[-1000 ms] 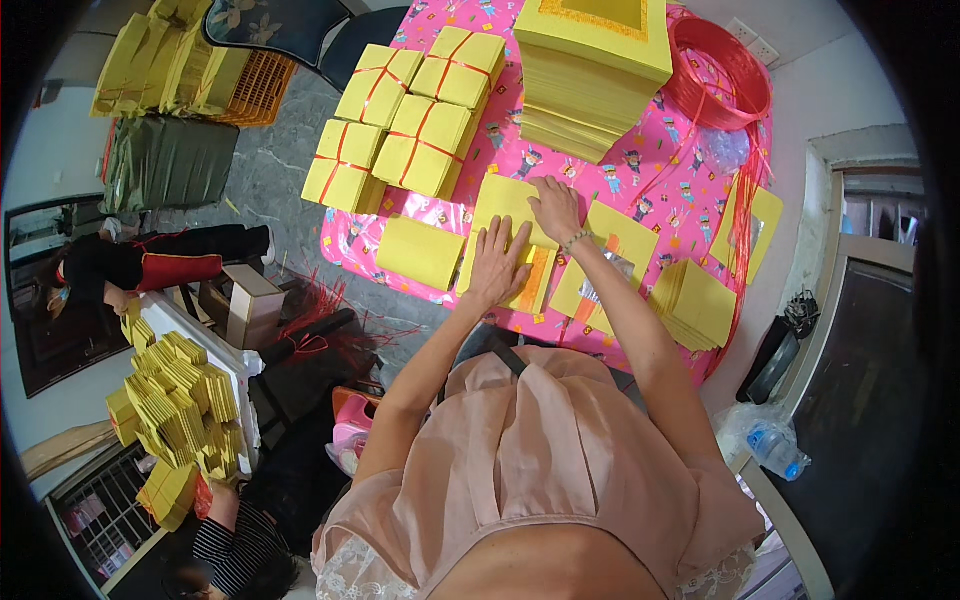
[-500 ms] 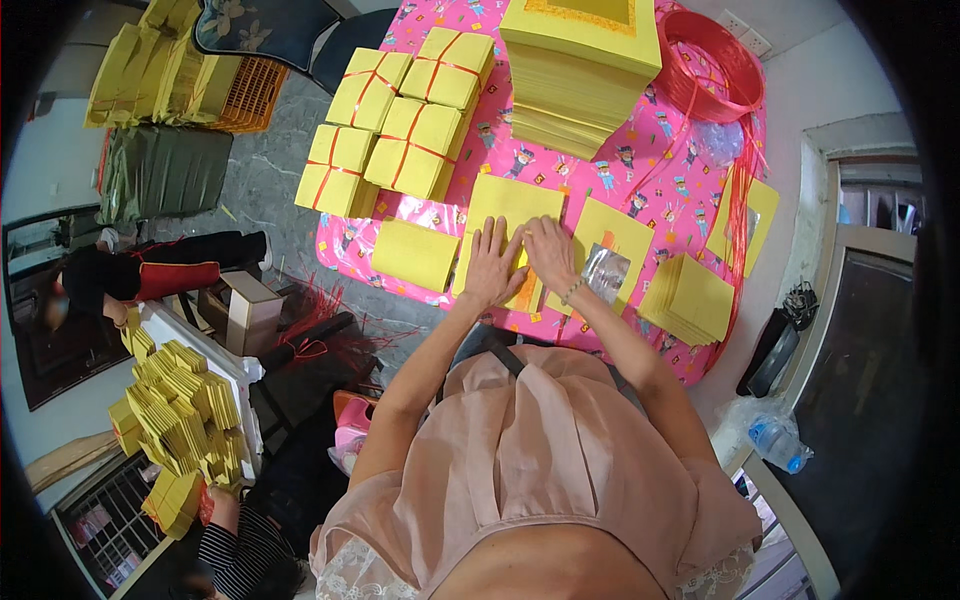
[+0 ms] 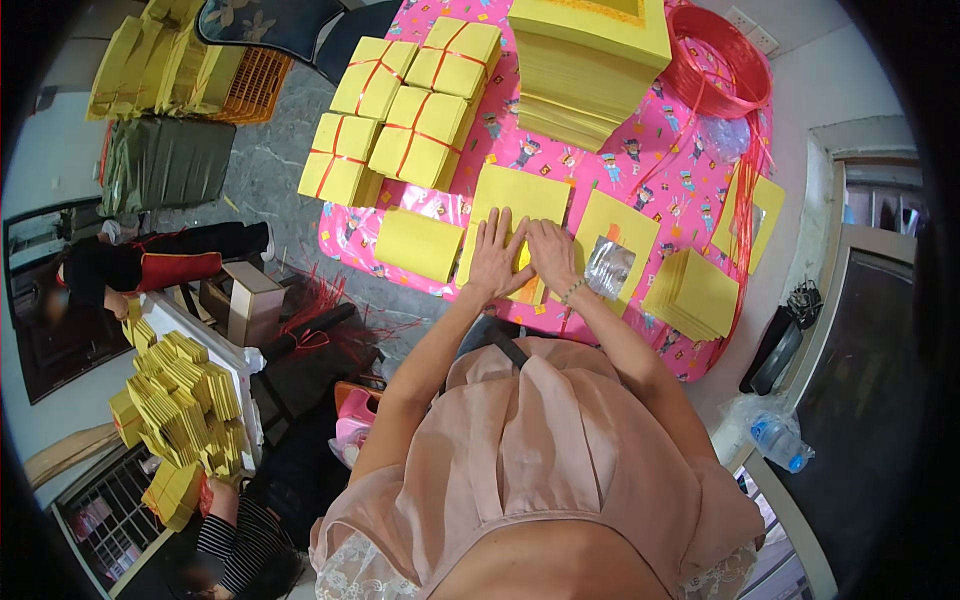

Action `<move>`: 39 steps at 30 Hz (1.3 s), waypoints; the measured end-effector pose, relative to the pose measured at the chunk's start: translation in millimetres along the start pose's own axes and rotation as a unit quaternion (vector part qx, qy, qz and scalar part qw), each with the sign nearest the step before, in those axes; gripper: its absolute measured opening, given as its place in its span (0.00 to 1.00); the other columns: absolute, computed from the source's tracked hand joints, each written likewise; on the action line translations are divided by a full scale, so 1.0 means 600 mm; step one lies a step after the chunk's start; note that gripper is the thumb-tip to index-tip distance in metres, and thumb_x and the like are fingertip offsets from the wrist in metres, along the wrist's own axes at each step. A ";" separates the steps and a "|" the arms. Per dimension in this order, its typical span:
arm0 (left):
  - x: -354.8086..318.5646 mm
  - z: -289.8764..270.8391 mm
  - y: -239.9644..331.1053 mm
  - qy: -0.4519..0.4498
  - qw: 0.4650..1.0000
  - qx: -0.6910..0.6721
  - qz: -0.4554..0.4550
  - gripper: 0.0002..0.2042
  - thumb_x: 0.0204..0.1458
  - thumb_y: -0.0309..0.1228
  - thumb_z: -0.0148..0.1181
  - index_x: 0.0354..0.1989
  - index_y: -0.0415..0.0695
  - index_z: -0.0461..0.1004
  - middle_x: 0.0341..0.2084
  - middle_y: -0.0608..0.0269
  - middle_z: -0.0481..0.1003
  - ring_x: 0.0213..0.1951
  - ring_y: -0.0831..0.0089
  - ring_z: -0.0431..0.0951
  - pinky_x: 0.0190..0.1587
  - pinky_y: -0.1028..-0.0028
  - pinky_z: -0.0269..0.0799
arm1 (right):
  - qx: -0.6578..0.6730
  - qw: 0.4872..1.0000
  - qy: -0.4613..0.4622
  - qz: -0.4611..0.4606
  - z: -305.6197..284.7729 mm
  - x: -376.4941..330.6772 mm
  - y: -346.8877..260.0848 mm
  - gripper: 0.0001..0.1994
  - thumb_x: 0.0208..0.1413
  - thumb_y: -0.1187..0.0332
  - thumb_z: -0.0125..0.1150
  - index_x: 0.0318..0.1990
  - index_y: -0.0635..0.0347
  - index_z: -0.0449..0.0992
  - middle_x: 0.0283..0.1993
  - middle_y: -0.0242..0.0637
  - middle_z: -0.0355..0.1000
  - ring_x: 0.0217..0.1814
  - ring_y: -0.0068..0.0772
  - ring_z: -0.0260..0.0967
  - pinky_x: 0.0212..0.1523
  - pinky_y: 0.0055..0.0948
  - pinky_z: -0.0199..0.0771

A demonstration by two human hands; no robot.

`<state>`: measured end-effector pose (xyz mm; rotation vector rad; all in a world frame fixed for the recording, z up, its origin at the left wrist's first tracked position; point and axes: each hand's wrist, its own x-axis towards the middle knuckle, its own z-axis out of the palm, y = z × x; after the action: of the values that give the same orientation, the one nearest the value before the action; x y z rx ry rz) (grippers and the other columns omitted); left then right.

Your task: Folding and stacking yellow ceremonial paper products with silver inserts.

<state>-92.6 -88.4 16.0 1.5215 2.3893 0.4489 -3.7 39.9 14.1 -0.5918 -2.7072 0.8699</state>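
In front of me a yellow paper sheet [image 3: 520, 190] lies on the pink table, partly folded, with an orange printed patch [image 3: 527, 290] showing near its lower edge. My left hand [image 3: 496, 258] rests flat on the sheet, fingers stretched out. Close beside it, my right hand [image 3: 552, 258] bends its fingers together against the paper by the fold; the fingertips' grip is partly hidden. Just right of that hand lies another yellow sheet [image 3: 620, 235] with a silver rectangle [image 3: 608, 265]. A folded yellow piece [image 3: 418, 245] sits to the left.
Red-tied yellow bundles [image 3: 418, 130] stand at the table's far left. Behind the hands rises a tall paper stack [image 3: 585, 90]; a red ribbon coil [image 3: 718, 62] is beside it. Folded sheets [image 3: 695, 295] lie right. Two people work at a side table [image 3: 235, 365] left.
The whole view has shifted slightly, with the table sitting a little higher in it. Both hands stay on the same sheet, nearly in the same pose.
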 end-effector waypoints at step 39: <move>0.020 0.057 0.038 0.223 0.831 -0.404 -0.310 0.20 0.54 0.34 0.63 0.48 0.36 0.63 0.27 0.57 0.74 0.23 0.68 0.78 0.25 0.72 0.74 | -0.133 0.976 0.026 -0.173 -0.036 0.002 0.035 0.14 0.50 0.65 0.64 0.44 0.56 0.77 0.35 0.31 0.69 0.38 0.33 0.67 0.40 0.34 0.67</move>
<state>-65.5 -64.7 -7.0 0.2570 2.2966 1.5090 8.9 66.9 19.2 -0.1723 -2.7770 0.4032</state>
